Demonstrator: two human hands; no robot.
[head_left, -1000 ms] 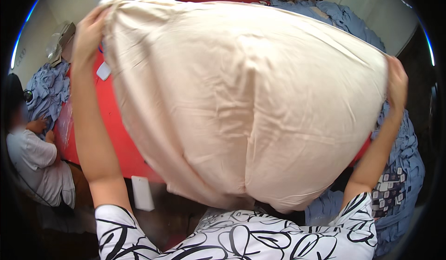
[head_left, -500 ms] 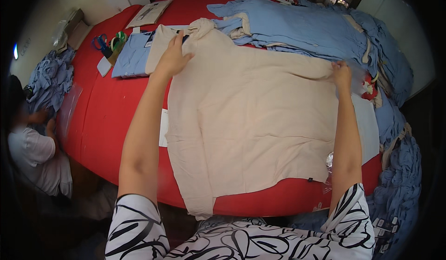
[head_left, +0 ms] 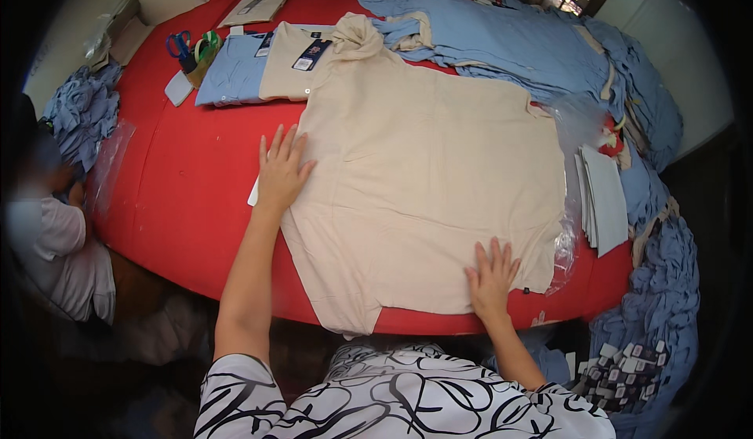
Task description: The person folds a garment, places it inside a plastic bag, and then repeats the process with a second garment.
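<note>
Well, at far left a person [head_left: 56, 239] in a pale top is showing beside a crumpled blue heap [head_left: 82, 114]. Next, a clear plastic sheet [head_left: 112, 165] is lying on the red table [head_left: 176, 188], and blue-handled scissors [head_left: 180, 45] are standing near a folded blue garment [head_left: 233, 67]. Further right, the left hand [head_left: 282, 174] is resting at the left edge of a beige garment [head_left: 439, 149], fingers somewhat parted and gripping nothing. That garment is lying spread over the middle of the table, its lower left end reaching the near edge. The right hand [head_left: 492, 281] is resting palm down near its lower hem, fingers fanned wide. Beyond, white papers [head_left: 602, 200] are lying beside blue cloth [head_left: 659, 274].
</note>
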